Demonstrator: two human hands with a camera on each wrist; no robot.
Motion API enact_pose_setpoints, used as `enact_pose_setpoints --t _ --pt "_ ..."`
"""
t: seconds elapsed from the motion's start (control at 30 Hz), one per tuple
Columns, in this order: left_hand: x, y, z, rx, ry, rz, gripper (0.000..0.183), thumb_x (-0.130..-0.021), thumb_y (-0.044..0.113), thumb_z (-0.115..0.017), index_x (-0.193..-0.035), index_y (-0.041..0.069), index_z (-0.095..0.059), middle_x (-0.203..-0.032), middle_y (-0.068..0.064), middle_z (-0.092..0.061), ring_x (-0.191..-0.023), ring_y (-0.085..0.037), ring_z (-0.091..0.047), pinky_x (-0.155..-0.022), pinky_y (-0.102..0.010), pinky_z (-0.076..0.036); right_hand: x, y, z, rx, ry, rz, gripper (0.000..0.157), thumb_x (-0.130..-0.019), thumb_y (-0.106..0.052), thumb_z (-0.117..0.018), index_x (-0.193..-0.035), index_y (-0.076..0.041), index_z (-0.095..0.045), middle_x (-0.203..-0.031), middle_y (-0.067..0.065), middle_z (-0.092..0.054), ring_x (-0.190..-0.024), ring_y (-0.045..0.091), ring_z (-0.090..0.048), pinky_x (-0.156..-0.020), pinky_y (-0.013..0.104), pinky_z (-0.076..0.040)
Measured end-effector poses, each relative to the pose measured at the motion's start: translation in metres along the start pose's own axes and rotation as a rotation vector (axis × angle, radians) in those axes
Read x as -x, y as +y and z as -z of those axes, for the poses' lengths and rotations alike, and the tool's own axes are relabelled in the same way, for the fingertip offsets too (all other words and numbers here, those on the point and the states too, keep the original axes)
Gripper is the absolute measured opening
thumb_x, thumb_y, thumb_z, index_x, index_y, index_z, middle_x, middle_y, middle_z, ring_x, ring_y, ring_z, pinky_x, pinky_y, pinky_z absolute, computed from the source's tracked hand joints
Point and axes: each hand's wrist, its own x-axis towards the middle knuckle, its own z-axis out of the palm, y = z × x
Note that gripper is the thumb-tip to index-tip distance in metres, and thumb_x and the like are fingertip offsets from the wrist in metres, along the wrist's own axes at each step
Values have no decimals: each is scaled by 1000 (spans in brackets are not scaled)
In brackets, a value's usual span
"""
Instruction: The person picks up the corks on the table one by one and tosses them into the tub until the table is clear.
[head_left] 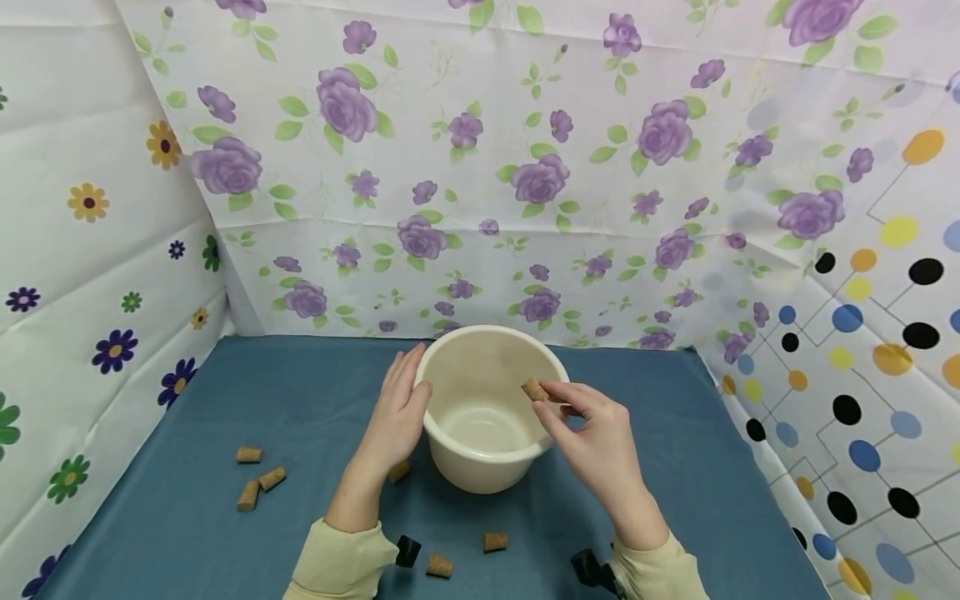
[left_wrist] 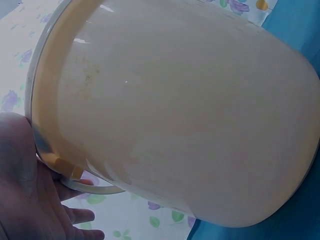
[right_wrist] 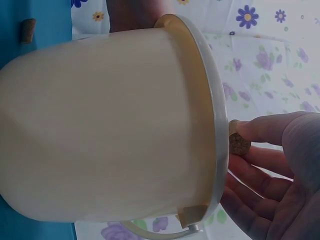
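Note:
A cream plastic bucket (head_left: pixel 480 475) with a broad rim stands in front of me on the cloth. My left hand (head_left: pixel 399 408) rests against its left side with straight fingers, the thumb at the rim. In the left wrist view the fingers of the left hand (left_wrist: pixel 30 195) reach out by the bucket's handle (left_wrist: pixel 95 189). Between thumb and fingertips my right hand (head_left: pixel 596 437) pinches a cork (head_left: pixel 534 389) over the right part of the bucket's mouth. The right wrist view shows this cork (right_wrist: pixel 240 142) just beyond the rim.
Three corks (head_left: pixel 249 455) lie together on the blue cloth (head_left: pixel 315 392) at the left. Another cork (head_left: pixel 399 472) is partly hidden beside the left wrist. Nearer me lie two more corks (head_left: pixel 439 566) (head_left: pixel 495 542). Patterned sheets (head_left: pixel 450 208) hang at the back and both sides.

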Motion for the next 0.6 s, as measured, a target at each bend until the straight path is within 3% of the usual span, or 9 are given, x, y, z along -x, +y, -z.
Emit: enact_pose_setpoints --t 0.13,0.33,0.6 --pt "-1 0 0 -2 4 1 60 -113 21 -42 -169 5 -30 -175 -12 -27 -164 -33 -6 -128 -66 -7 1 -1 -1 6 -2 -7 29 -94 -15 -85 -122 -14 -83 -115 -2 -78 -88 11 -73 -68 32 -61" --pt "-1 1 0 -2 2 12 60 -113 21 -42 -169 6 -30 -175 -12 -27 -164 -32 -6 -128 -66 -7 2 -2 -4 9 -3 -6 28 -94 -15 -85 -122 -15 -83 -112 -2 -78 -79 16 -66 -56 26 -47" --pt "0 3 1 -3 -9 25 60 -113 22 -42 -169 6 -29 -175 -12 -26 -165 -32 -5 -128 -66 -7 3 -5 -7 4 12 -4 27 -93 -14 -86 -120 -13 -83 -112 -1 -79 -78 18 -65 -54 27 -46"
